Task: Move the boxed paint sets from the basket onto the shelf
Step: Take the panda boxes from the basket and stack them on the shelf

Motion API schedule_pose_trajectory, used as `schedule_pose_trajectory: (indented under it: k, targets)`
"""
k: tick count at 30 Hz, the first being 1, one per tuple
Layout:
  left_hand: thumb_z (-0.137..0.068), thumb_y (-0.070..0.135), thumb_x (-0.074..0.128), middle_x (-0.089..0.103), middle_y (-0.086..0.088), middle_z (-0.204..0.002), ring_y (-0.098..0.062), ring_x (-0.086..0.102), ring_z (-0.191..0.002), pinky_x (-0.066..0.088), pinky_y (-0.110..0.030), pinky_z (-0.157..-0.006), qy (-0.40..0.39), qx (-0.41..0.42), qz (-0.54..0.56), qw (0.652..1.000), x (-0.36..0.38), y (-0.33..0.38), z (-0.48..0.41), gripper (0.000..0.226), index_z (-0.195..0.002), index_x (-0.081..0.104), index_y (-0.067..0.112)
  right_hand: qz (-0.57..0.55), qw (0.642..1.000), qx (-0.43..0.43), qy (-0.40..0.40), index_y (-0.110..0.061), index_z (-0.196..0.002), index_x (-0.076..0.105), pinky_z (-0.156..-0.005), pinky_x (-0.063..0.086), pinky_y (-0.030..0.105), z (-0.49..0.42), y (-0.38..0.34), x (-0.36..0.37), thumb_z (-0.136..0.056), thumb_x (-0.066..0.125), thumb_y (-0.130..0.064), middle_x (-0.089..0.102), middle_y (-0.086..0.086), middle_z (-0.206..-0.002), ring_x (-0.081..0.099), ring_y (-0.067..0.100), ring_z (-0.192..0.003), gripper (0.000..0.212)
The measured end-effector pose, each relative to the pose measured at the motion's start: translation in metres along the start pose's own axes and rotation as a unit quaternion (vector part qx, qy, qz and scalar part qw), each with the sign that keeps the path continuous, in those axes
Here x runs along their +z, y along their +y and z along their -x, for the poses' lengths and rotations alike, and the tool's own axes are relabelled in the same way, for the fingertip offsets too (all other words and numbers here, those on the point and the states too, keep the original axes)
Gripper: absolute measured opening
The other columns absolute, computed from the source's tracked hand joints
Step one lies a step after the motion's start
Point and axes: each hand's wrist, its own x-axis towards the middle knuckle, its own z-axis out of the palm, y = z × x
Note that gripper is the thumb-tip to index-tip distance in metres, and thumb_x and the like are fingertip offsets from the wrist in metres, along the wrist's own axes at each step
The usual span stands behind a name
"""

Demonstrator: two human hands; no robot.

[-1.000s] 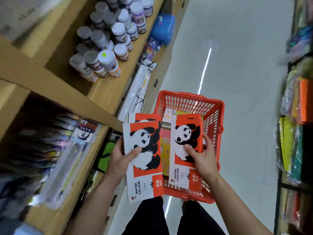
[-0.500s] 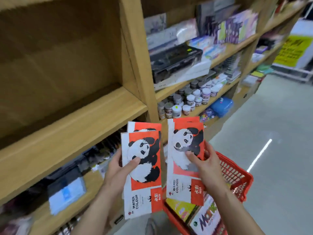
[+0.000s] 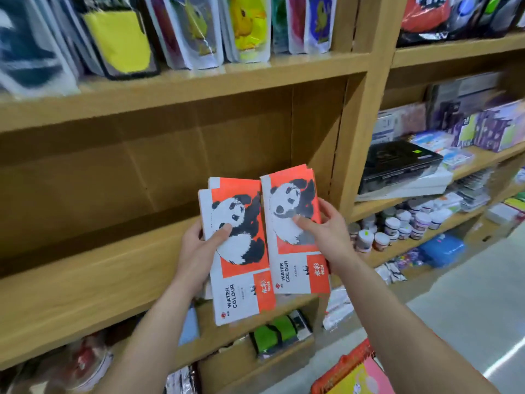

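Observation:
My left hand (image 3: 199, 251) grips a small stack of flat water-colour paint boxes (image 3: 241, 268), orange and white with a panda on the front. My right hand (image 3: 326, 237) grips a second stack of the same panda boxes (image 3: 295, 223), held slightly higher and side by side with the first. Both stacks hover in front of the bare wooden shelf board (image 3: 93, 282), just above its front edge. A corner of the red basket (image 3: 345, 368) shows at the bottom right, with other boxed items in it.
An upright wooden divider (image 3: 358, 115) stands right of the bare bay. Hanging packaged bags (image 3: 181, 27) fill the shelf above. To the right are a black case (image 3: 397, 163), paint jars (image 3: 397, 223) and a blue pack (image 3: 443, 248). Packaged goods fill the lower shelves.
Both hands lifted the panda boxes out of the basket and up to the bare shelf bay. My view swung from the basket and floor up to the shelving.

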Motion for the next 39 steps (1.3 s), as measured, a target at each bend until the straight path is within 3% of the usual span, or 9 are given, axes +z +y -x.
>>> schedule_pose_trajectory:
  k: [11,16,20,23,25,28,31,34,39]
  targets:
    - [-0.093,0.019,0.075,0.083,-0.009,-0.097,-0.033,0.080,-0.078,0.061,-0.034,-0.056,0.029,-0.048,0.033,0.998,-0.068,-0.011,-0.052,0.017,-0.110,0.071,0.021,0.147,0.969,0.169,-0.105,-0.004,-0.108,0.072,-0.055,0.062,0.033,-0.109,-0.017,0.065,-0.081,0.087,-0.029,0.082,0.015,-0.084,0.080,0.029,-0.067,0.040]
    - [-0.092,0.019,0.074,0.082,-0.010,-0.097,-0.034,0.080,-0.078,0.061,-0.035,-0.057,0.031,-0.047,0.048,0.997,-0.067,-0.009,-0.055,0.021,-0.113,0.071,0.019,0.281,0.957,0.073,-0.008,-0.008,-0.105,0.077,-0.083,0.064,0.045,-0.115,-0.005,0.064,-0.087,0.081,-0.035,0.082,0.009,-0.091,0.079,0.028,-0.082,0.033]
    - [-0.093,0.018,0.073,0.083,-0.009,-0.097,-0.030,0.080,-0.077,0.060,-0.031,-0.056,0.040,-0.024,0.063,0.997,-0.056,0.005,-0.049,0.022,-0.115,0.070,0.015,0.296,0.946,-0.104,0.082,-0.026,-0.113,0.072,-0.072,0.052,0.025,-0.077,-0.019,0.060,-0.093,0.071,-0.032,0.073,-0.013,-0.100,0.069,0.005,-0.093,0.021]
    - [-0.093,0.015,0.072,0.083,-0.010,-0.092,-0.024,0.080,-0.072,0.058,-0.029,-0.054,0.046,0.000,0.083,0.995,-0.044,0.024,-0.046,0.015,-0.108,0.072,0.012,0.228,0.954,-0.194,0.004,-0.034,-0.109,0.071,-0.071,0.048,0.014,-0.034,-0.025,0.068,-0.093,0.068,-0.034,0.074,-0.020,-0.090,0.066,-0.006,-0.086,0.016]
    - [-0.094,0.016,0.070,0.083,-0.008,-0.090,-0.021,0.079,-0.070,0.058,-0.027,-0.053,0.040,0.012,0.098,0.994,-0.032,0.038,-0.046,0.012,-0.104,0.073,0.011,0.180,0.963,-0.151,-0.135,-0.040,-0.128,0.064,-0.079,0.051,0.016,-0.009,-0.031,0.078,-0.088,0.065,-0.051,0.074,-0.023,-0.108,0.068,-0.003,-0.097,0.042]
    - [-0.096,0.019,0.069,0.083,-0.008,-0.095,-0.022,0.080,-0.077,0.059,-0.028,-0.057,0.032,0.019,0.098,0.994,-0.007,0.053,-0.052,0.018,-0.110,0.073,0.007,0.135,0.952,-0.096,-0.257,-0.049,-0.150,0.042,-0.095,0.058,0.045,0.003,-0.039,0.085,-0.090,0.068,-0.052,0.062,-0.016,-0.141,0.069,0.017,-0.118,0.066]
    - [-0.099,0.024,0.066,0.081,-0.011,-0.105,-0.028,0.079,-0.090,0.064,-0.036,-0.070,0.023,0.012,0.086,0.996,0.020,0.055,-0.061,0.023,-0.116,0.072,0.008,0.070,0.965,-0.062,-0.246,-0.036,-0.157,0.038,-0.106,0.053,0.051,-0.010,-0.048,0.072,-0.098,0.070,-0.027,0.064,-0.007,-0.145,0.066,0.021,-0.128,0.068]
    - [-0.101,0.022,0.062,0.078,-0.012,-0.117,-0.032,0.075,-0.102,0.061,-0.041,-0.085,-0.001,0.020,0.051,0.999,0.037,0.046,-0.072,0.028,-0.126,0.065,0.010,0.041,0.981,0.001,-0.187,-0.025,-0.153,0.046,-0.089,0.063,0.047,-0.027,-0.053,0.058,-0.095,0.074,-0.019,0.073,0.006,-0.131,0.077,0.025,-0.106,0.065]
    - [-0.103,0.015,0.058,0.072,0.018,-0.126,0.005,0.066,-0.114,0.050,-0.007,-0.081,-0.115,0.017,-0.056,0.992,0.036,0.017,-0.075,0.036,-0.136,0.056,0.029,0.069,0.983,0.053,-0.161,-0.020,-0.124,0.067,-0.070,0.063,0.034,-0.062,-0.057,0.033,-0.095,0.074,-0.027,0.083,0.003,-0.102,0.081,0.024,-0.088,0.030]
